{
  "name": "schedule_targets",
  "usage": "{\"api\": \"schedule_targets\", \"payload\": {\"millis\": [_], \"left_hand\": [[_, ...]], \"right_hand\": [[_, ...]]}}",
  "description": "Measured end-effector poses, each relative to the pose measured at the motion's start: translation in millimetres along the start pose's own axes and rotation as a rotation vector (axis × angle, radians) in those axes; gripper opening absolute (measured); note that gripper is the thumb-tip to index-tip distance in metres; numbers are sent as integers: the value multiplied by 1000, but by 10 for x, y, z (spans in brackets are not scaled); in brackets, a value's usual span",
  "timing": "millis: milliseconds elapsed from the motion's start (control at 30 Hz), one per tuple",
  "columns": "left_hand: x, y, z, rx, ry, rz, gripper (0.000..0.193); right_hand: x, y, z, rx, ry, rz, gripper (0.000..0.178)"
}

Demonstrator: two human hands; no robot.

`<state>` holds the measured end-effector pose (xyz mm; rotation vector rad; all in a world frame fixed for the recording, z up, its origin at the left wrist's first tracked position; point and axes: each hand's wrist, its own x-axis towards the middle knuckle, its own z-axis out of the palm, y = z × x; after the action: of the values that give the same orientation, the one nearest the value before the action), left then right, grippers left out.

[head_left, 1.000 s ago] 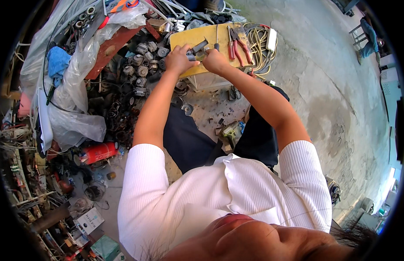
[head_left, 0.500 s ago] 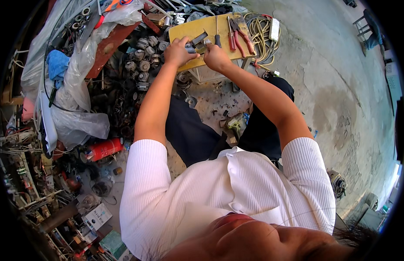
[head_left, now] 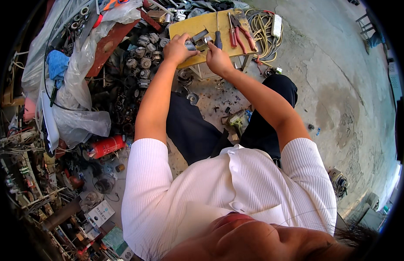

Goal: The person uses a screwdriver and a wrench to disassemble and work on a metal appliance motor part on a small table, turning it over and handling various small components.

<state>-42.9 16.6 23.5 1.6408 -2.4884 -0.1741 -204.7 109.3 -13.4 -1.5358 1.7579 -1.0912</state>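
Note:
At the near left edge of a small yellow table (head_left: 186, 27), my left hand (head_left: 177, 50) is closed around a grey metal motor-like part (head_left: 190, 45). A dark, angular metal bracket (head_left: 200, 35) sticks up just beyond that part. My right hand (head_left: 219, 60) is closed beside it, its thumb and finger on a small silvery piece (head_left: 207, 39) whose kind I cannot make out. Just right of this hand lies a screwdriver with a dark handle (head_left: 218, 41). Further right on the tabletop are a red-handled tool (head_left: 233, 37) and red-handled pliers (head_left: 241, 35).
Many small motors (head_left: 144, 63) are heaped left of the table. Coiled cable (head_left: 265, 37) with a white power strip (head_left: 277, 26) lies to its right. A green-yellow tool (head_left: 237, 124) rests on the floor between my legs. A red cylinder (head_left: 107, 146) lies at the left.
The whole view has shifted slightly. My right hand has tilted a little against the small silvery piece; my left hand keeps its hold on the grey part.

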Motion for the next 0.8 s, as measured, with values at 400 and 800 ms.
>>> {"api": "schedule_targets", "payload": {"millis": [400,800], "left_hand": [[110,-99,-41,-51,3,78,70],[106,-162,5,-91,-35,134,68]], "right_hand": [[-51,323,216,25,114,-184,47],[-197,554,363,-223,212,-257,55]]}}
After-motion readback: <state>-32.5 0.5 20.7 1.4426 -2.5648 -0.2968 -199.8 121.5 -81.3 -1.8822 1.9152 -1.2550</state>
